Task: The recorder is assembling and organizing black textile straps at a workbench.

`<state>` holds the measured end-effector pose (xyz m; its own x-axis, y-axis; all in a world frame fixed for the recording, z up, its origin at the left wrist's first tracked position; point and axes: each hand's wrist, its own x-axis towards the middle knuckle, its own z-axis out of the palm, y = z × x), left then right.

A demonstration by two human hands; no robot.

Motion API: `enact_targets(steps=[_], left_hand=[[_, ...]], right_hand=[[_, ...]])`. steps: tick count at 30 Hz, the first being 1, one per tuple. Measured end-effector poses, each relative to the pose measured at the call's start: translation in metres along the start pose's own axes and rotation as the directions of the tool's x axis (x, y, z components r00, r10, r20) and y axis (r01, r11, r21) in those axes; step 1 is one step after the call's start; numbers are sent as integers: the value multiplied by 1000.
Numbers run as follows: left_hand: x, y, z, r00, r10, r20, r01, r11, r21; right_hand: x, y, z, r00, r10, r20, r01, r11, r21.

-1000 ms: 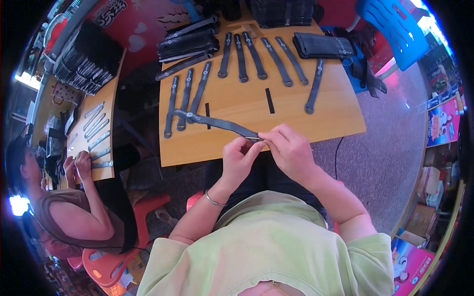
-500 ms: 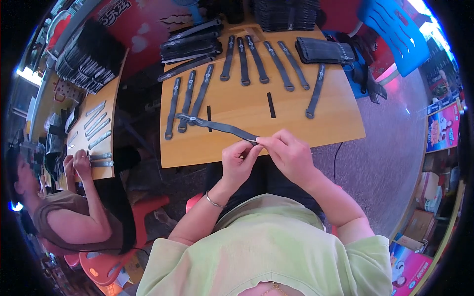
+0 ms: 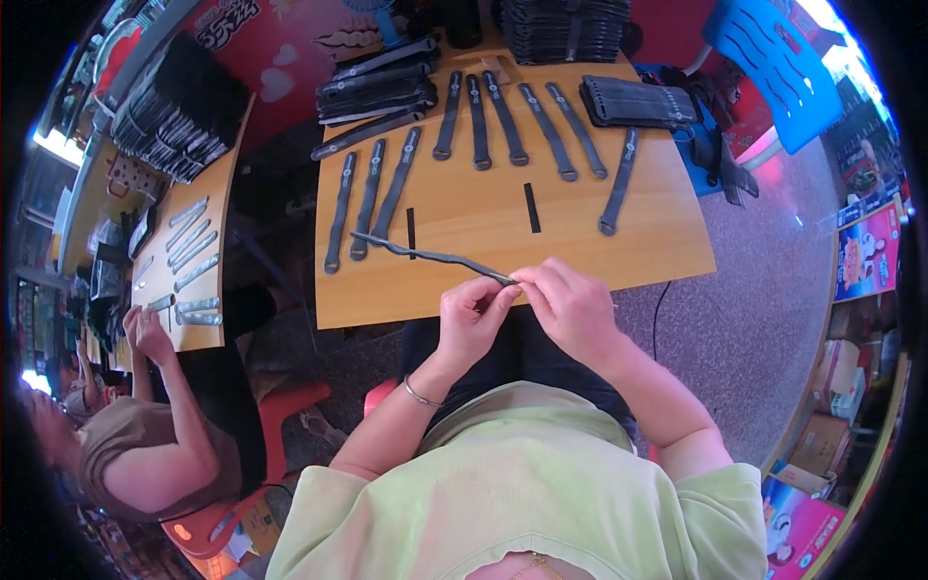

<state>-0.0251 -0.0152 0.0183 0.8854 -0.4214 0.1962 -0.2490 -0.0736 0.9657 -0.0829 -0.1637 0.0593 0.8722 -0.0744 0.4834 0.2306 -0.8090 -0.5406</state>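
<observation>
A dark grey strap [image 3: 435,255] stretches from my fingers toward the left, turned edge-on, its far end over the table near the lower ends of the left group of straps. My left hand [image 3: 471,319] pinches its near end, and my right hand [image 3: 565,298] pinches the same end from the other side. Their fingertips almost meet and hide the strap's tip. Similar straps lie flat beyond: a left group [image 3: 365,200], a middle group [image 3: 480,121], two slanting ones [image 3: 548,130] and a lone strap [image 3: 619,182] at the right.
Bundles of dark straps [image 3: 377,89] stand at the table's far left, with a tall stack [image 3: 565,29] behind and a flat bundle [image 3: 638,101] at far right. Two black strips [image 3: 532,208] mark the table [image 3: 638,253]. A co-worker [image 3: 155,440] sits at another table on the left. A blue chair [image 3: 773,72] stands at right.
The strap has turned from its flat side to edge-on. Both my hands have shifted slightly right, still pinching its end. The co-worker's hands have moved a little left.
</observation>
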Motion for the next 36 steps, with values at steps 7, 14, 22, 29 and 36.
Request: enact_targets(steps=[7,14,22,29,36], left_hand=[[1,4,-1,996,-29,90,32,999,-29],[-3,3,-2,962,-80,259,111,988,-104],[-2,14,-10,937,-64,342,185,925,-333],[-7,26,-7,989,67,129,4,876,-482],[-14,26,-9,964,34,265,99,877,-470]], right_hand=[[1,7,-4,998,57,29,-58,997,47],[6,13,-7,998,31,-52,-32,999,-21],[12,10,-25,999,-37,17,38,999,-27],[18,19,-51,971,-62,232,-46,900,433],[6,4,-15,988,-23,150,-102,637,764]])
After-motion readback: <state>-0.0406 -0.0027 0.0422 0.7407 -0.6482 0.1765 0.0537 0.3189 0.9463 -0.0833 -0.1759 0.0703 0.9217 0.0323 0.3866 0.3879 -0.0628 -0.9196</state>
